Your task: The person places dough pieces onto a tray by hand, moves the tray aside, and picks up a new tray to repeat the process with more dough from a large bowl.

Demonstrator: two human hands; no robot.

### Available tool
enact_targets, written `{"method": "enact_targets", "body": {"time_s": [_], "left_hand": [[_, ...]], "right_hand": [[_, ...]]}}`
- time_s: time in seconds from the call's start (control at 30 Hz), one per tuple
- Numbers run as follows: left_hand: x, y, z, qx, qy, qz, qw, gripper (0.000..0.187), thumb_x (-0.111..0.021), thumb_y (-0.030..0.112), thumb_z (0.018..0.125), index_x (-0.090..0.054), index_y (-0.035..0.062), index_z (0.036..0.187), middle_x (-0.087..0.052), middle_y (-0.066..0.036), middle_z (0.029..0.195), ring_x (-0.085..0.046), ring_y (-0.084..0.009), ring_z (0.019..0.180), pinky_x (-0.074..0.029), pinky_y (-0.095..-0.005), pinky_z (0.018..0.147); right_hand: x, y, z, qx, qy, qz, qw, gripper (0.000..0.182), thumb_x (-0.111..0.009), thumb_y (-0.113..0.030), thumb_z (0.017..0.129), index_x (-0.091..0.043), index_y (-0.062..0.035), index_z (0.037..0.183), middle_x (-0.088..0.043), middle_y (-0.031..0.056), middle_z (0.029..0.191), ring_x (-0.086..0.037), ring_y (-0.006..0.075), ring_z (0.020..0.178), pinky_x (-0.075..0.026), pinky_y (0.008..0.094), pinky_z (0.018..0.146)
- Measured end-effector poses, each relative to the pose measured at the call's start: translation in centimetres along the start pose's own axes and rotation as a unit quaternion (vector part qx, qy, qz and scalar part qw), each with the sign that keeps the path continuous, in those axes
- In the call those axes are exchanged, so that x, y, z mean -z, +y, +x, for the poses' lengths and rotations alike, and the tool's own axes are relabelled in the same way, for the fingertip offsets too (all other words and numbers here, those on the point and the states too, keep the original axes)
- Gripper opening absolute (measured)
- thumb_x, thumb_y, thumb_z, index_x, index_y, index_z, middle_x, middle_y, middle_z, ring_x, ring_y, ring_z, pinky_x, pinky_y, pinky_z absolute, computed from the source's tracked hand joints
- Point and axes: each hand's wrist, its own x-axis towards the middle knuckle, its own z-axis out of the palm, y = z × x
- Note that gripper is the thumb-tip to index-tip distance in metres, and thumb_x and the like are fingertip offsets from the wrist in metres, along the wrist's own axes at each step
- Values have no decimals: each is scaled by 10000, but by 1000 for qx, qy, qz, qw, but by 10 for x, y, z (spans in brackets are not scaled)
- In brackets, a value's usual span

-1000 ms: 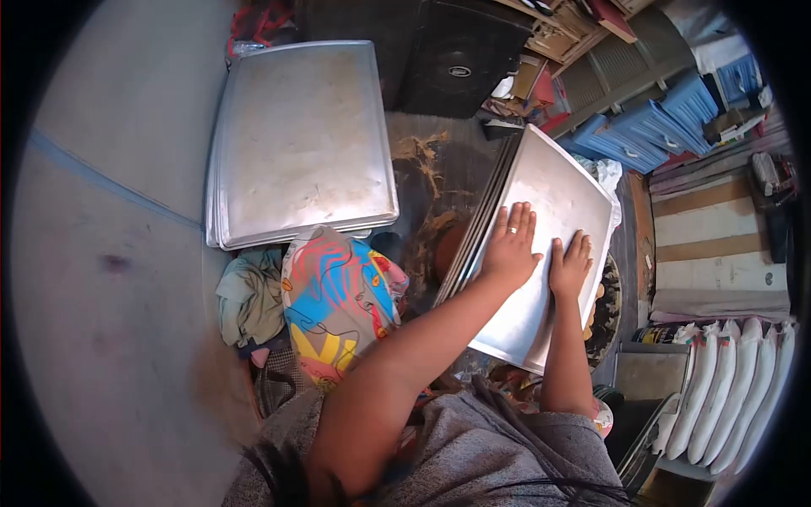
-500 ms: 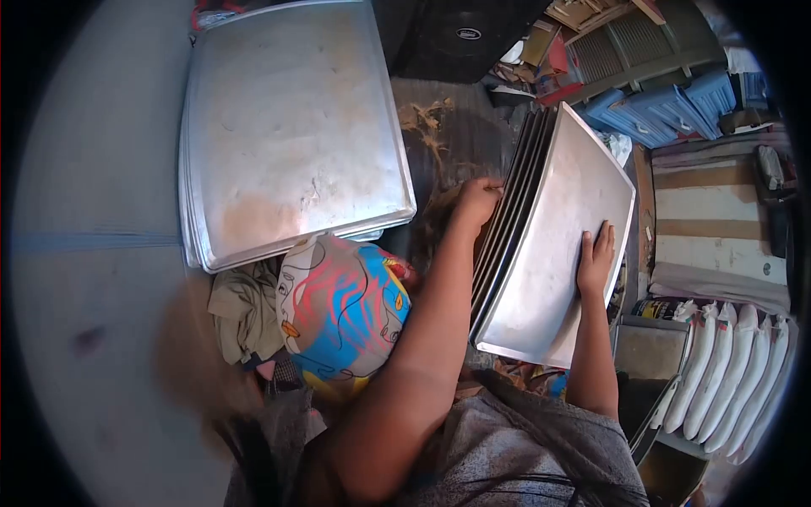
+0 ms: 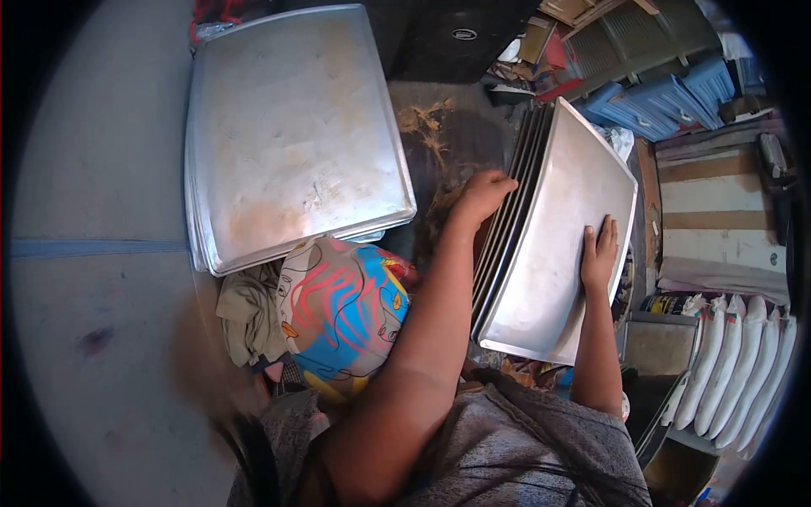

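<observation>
Several metal trays stand on edge, tilted, in front of me. My left hand is at their left side, its fingers closed on the edges of the trays. Against the outer face of the rightmost tray lies my right hand, flat with fingers spread. To the left, another stack of metal trays rests with its top tray face up. A colourful patterned cloth bulges below that stack, beside a crumpled olive cloth.
A black speaker stands at the top. Blue plastic pieces are at the upper right. White filled bags line up at the lower right, beside a metal box. A grey surface spans the left.
My left hand has moved slightly up and right along the tray edges. My right hand stays flat on the outer tray. The view has shifted a little.
</observation>
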Motion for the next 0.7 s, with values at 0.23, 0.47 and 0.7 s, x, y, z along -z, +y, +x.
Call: {"method": "enact_targets", "body": {"time_s": [0.23, 0.47, 0.7], "left_hand": [[-11, -2, -1, -328, 118, 264, 899, 241, -653, 188, 762, -660, 15, 930, -639, -188, 999, -590, -303, 997, -441, -345, 889], [-24, 37, -28, -180, 110, 439, 873, 259, -594, 252, 841, -656, 8, 899, -618, -214, 995, -579, -377, 961, -461, -404, 841], [-65, 49, -46, -177, 216, 716, 640, 290, -617, 217, 806, -650, 69, 1053, -575, -177, 1171, -543, -369, 1074, -434, -429, 908]], "right_hand": [[4, -12, -3, -14, 14, 5, 1000, 646, -499, -442, 901, -383, -28, 1383, -349, 236, 1423, -296, 362, 1344, -168, 503, 1106], [3, -20, -4, -38, 1, -3, 999, 721, -475, -526, 880, -357, -45, 1404, -317, 241, 1443, -260, 348, 1367, -153, 522, 1111], [11, -14, -13, -34, -49, 70, 996, 729, -482, -535, 866, -320, -108, 1433, -207, 193, 1508, -145, 334, 1411, -41, 546, 1122]]}}
